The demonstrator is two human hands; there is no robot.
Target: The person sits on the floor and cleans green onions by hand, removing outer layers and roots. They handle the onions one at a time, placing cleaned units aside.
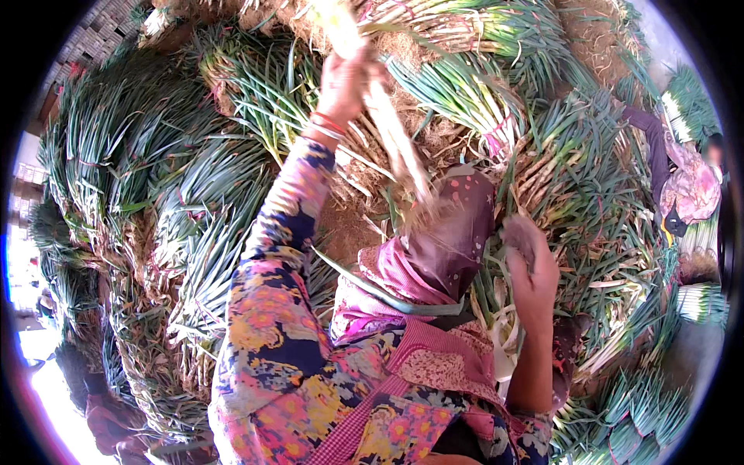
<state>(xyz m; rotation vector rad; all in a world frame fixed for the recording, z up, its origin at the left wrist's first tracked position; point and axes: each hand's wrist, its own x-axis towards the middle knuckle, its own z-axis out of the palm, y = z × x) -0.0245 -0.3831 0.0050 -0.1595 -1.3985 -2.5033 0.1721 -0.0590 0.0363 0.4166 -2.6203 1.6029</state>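
My left hand (347, 84) is raised at the upper middle, closed around a few pale green onion stalks (392, 125). Their blurred root ends hang over my knee (459, 232), which is covered by dark spotted cloth. Above the fist, the other end of the stalks is washed out by bright light. My right hand (532, 270) is beside the knee, its fingers bent and blurred with a greyish look. Whether anything is between those fingers is hard to make out. Below that hand, loose peeled leaves (503, 325) hang. One long green leaf (389, 302) lies across my lap.
Tied green onion bundles (488, 110) lie ahead, and a large heap (133, 139) rises on the left. Loose onions and leaves (604, 232) cover the right side. Another person (689, 186) is at the far right. More bundles (633, 418) stand at the lower right.
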